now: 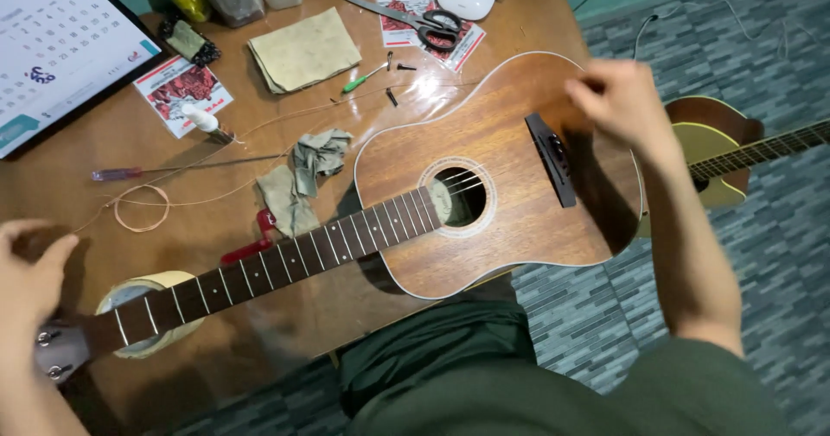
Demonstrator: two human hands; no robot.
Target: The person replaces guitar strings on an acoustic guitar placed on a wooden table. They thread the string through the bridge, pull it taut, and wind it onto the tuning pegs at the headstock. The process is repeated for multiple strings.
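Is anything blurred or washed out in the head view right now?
Head view: right hand over the guitar bridge is motion-blurred; left hand by the headstock is soft; glare on the table near the scissors; fretboard stays sharp.

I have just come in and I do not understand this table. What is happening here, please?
A person works on a brown acoustic guitar that lies flat on a wooden table. The right hand is pinched above the bridge, and the left hand is at the headstock. Only a few strings show over the sound hole. Scissors, a screwdriver, cloths and a coiled string lie nearby.
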